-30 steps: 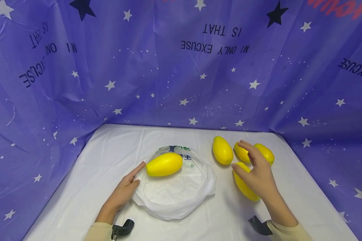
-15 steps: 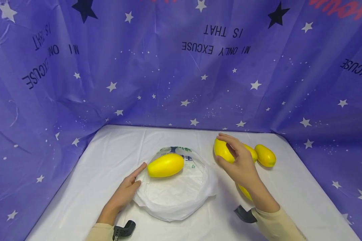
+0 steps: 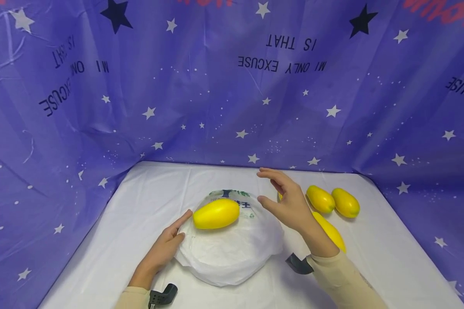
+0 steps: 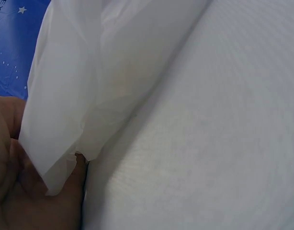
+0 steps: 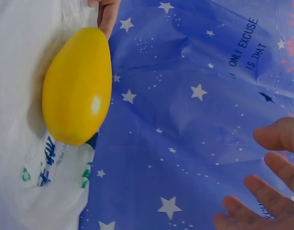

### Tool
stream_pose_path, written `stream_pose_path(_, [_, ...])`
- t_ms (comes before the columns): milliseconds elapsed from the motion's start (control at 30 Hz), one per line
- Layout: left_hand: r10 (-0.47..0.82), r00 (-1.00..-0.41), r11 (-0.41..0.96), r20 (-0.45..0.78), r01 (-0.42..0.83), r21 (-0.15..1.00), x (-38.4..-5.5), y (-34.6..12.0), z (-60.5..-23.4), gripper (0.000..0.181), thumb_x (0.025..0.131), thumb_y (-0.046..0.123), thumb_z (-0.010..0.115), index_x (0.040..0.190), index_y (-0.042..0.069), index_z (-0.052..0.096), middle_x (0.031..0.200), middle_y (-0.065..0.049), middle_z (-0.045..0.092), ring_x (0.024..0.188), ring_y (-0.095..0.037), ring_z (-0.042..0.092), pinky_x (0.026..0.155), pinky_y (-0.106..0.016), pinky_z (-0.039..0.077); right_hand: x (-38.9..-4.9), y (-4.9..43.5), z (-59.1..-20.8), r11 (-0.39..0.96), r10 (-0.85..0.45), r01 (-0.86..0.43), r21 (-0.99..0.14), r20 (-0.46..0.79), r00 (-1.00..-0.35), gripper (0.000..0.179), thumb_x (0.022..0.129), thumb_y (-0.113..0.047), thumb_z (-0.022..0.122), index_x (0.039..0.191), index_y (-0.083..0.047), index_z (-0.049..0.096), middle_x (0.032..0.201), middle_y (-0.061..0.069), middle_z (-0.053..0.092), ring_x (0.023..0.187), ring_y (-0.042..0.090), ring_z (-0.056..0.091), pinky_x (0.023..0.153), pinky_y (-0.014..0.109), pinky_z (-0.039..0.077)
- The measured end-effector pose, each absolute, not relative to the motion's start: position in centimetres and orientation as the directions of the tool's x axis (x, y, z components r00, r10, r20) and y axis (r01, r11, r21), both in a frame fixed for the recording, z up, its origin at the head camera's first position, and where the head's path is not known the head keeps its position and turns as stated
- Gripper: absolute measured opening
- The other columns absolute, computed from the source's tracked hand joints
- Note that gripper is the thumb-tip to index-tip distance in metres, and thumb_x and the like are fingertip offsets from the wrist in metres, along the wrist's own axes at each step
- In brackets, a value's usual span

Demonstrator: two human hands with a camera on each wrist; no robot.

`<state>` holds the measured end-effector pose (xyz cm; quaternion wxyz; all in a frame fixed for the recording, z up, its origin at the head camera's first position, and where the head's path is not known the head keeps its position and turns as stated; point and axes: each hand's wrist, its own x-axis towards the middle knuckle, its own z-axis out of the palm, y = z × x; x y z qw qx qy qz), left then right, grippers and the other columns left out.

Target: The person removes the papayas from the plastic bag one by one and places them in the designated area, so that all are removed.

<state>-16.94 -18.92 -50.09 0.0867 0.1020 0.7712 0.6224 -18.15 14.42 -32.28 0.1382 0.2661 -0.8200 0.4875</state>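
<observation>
A white plastic bag (image 3: 232,257) with green and blue print lies spread on the table, its mouth facing up. A yellow papaya-like fruit (image 3: 216,213) rests on it towards the back left. My left hand (image 3: 166,242) holds the left rim, with the bag's film (image 4: 65,105) between thumb and fingers in the left wrist view. Above the right rim hovers my right hand (image 3: 288,201), fingers spread and holding nothing. It almost hides another yellow fruit behind it. The right wrist view shows the fruit (image 5: 77,86) on the bag, apart from my right fingers (image 5: 266,191).
Right of the bag lie more yellow fruits: two side by side at the back, one (image 3: 320,199) and another (image 3: 346,203), and one (image 3: 330,231) partly behind my right forearm. A purple star-printed curtain (image 3: 232,86) encloses the white table (image 3: 158,184).
My right hand has moved left from over the fruits to the bag's right rim, still holding nothing. My left hand stays at the left rim, and the fruit on the bag has not moved.
</observation>
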Motion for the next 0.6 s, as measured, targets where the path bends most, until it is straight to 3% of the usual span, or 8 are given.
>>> stream_pose_path(300, [0.263, -0.965, 0.215, 0.004, 0.062, 0.975, -17.0, -18.9, -50.2, 0.06, 0.099, -0.003, 0.038, 0.153, 0.022, 0.032, 0.16, 0.006, 0.02, 0.147, -0.016, 0.01, 0.114, -0.023, 0.008, -20.4, 12.8, -34.5, 0.356, -0.395, -0.532, -0.768, 0.393, -0.831, 0.051, 0.081, 0.008, 0.071, 0.129, -0.004, 0.058, 0.139, 0.01, 0.051, 0.134, 0.025, 0.041, 0.111, 0.044, 0.032])
stream_pose_path(433, [0.264, -0.964, 0.209, 0.0, 0.058, 0.976, -17.0, -18.9, -50.3, 0.06, 0.099, -0.003, 0.038, 0.154, 0.023, 0.032, 0.16, 0.006, 0.02, 0.147, -0.015, 0.009, 0.114, -0.024, 0.008, -22.2, 12.1, -36.8, 0.351, -0.439, -0.536, -0.768, 0.371, -0.819, 0.053, 0.081, 0.005, 0.073, 0.129, -0.013, 0.06, 0.14, 0.001, 0.051, 0.135, 0.019, 0.041, 0.112, 0.038, 0.032])
stream_pose_path(600, [0.264, -0.965, 0.212, 0.013, 0.072, 0.975, -17.0, -18.9, -50.3, 0.06, 0.099, -0.003, 0.038, 0.153, 0.023, 0.032, 0.159, 0.006, 0.02, 0.147, -0.016, 0.01, 0.111, -0.014, 0.01, -23.8, 11.0, -39.0, 0.368, -0.506, -0.561, -0.742, 0.346, -0.79, 0.056, 0.08, -0.001, 0.076, 0.127, -0.026, 0.06, 0.139, -0.011, 0.051, 0.132, 0.013, 0.043, 0.11, 0.038, 0.035])
